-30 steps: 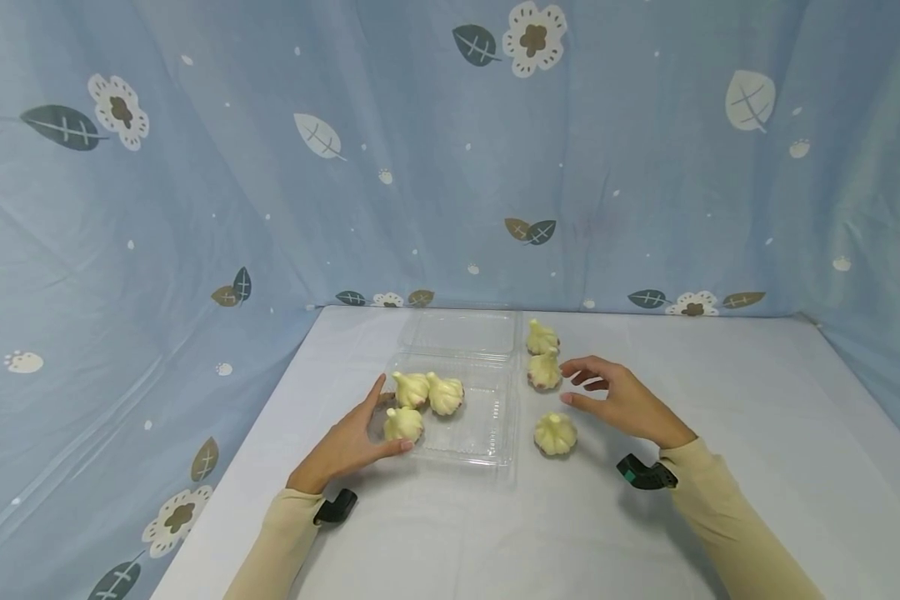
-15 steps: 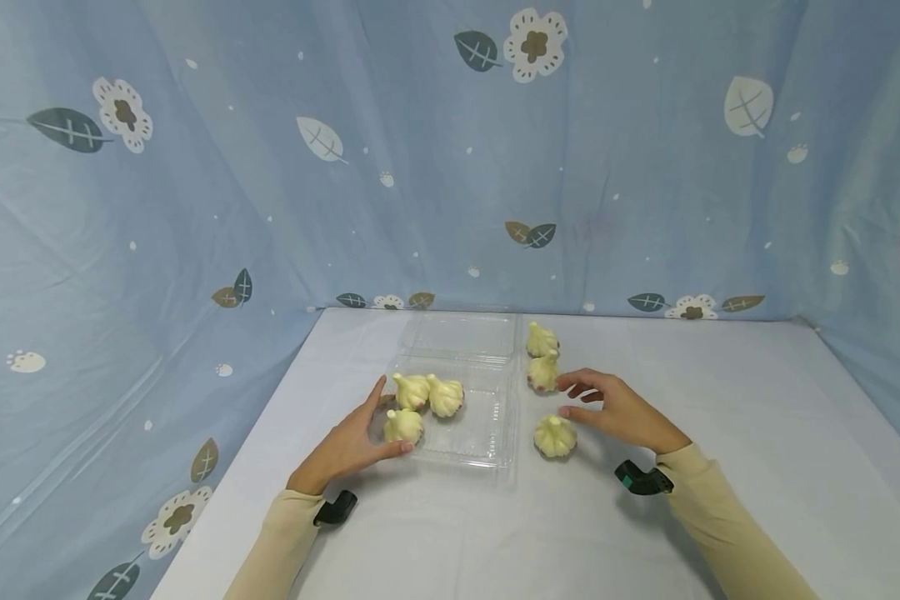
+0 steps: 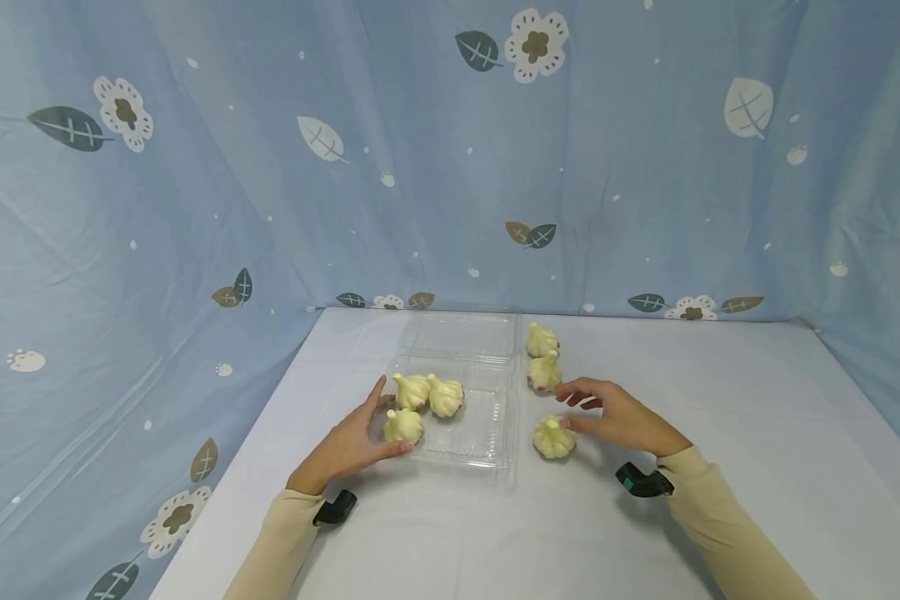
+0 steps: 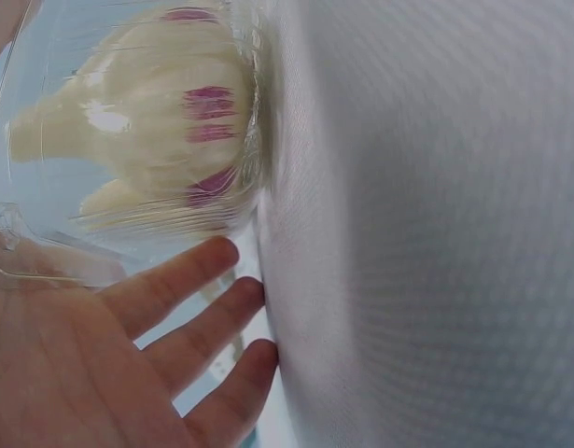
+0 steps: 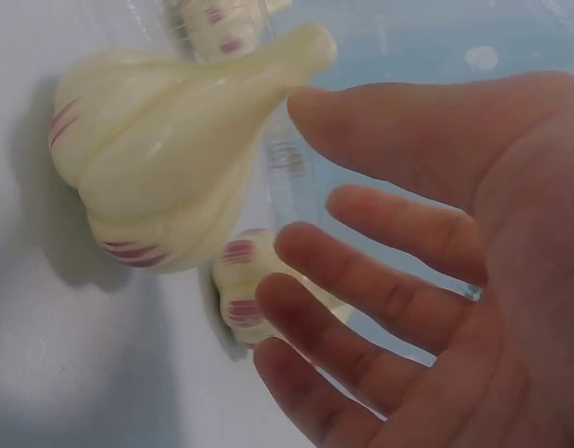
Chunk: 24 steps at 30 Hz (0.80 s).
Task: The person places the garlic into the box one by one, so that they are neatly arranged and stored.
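Observation:
A clear plastic clamshell box lies with its lid folded back, three garlic bulbs inside its left part. My left hand spans the box's near left corner, thumb along the front edge; in the left wrist view its extended fingers lie beside the wall, a purple-streaked bulb behind the plastic. My right hand is spread just right of the nearest loose garlic bulb. In the right wrist view its thumb is right at that bulb's stem, the other fingers loosely bent and holding nothing.
Two more garlic bulbs stand one behind the other, right of the box and behind the nearest loose one. The transparent lid lies toward the back of the white-covered table. A blue patterned curtain hangs behind and along the sides.
My right hand has moved slightly toward me and left, from beside the middle loose bulb to the nearest one's stem. The left hand and the box have stayed in place.

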{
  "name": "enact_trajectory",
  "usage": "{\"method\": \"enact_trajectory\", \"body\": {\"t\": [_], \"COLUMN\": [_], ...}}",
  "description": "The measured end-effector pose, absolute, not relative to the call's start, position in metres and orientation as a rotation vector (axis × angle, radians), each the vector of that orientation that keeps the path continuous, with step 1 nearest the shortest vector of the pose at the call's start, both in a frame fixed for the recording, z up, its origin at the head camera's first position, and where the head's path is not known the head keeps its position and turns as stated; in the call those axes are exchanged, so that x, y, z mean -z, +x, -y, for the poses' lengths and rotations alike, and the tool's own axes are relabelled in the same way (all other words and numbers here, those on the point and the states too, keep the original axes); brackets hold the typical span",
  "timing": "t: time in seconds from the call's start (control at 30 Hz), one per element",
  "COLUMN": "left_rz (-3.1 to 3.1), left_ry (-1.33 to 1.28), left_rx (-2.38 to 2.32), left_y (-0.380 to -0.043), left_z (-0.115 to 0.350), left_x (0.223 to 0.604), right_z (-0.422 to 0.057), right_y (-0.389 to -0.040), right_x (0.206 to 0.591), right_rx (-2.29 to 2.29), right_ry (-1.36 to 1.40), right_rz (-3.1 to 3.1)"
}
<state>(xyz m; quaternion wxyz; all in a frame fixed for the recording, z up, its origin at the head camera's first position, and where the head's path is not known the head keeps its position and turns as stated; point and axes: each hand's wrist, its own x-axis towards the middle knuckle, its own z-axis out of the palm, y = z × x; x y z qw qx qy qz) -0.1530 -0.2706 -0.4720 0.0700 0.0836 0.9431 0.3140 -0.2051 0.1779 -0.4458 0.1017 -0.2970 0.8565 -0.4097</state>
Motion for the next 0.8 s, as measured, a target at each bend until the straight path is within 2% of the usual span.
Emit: {"method": "enact_trajectory", "body": {"t": [0.47,0.8], "left_rz": [-2.839,-2.841], "left_ry": [0.253,0.254], "left_rx": [-0.951,-0.954], "left_y": [-0.153,-0.1529], "left_z": [0.2711,0.2715], "left_x": [0.4726,0.4741], "right_z": [-0.1815,-0.1819], "right_y": [-0.2065,-0.2065], "right_x": [0.4486,0.4537], "right_rx": [1.153,1.152], "right_ry": [-0.975,-0.95], "right_rz": [-2.363,-2.319]}}
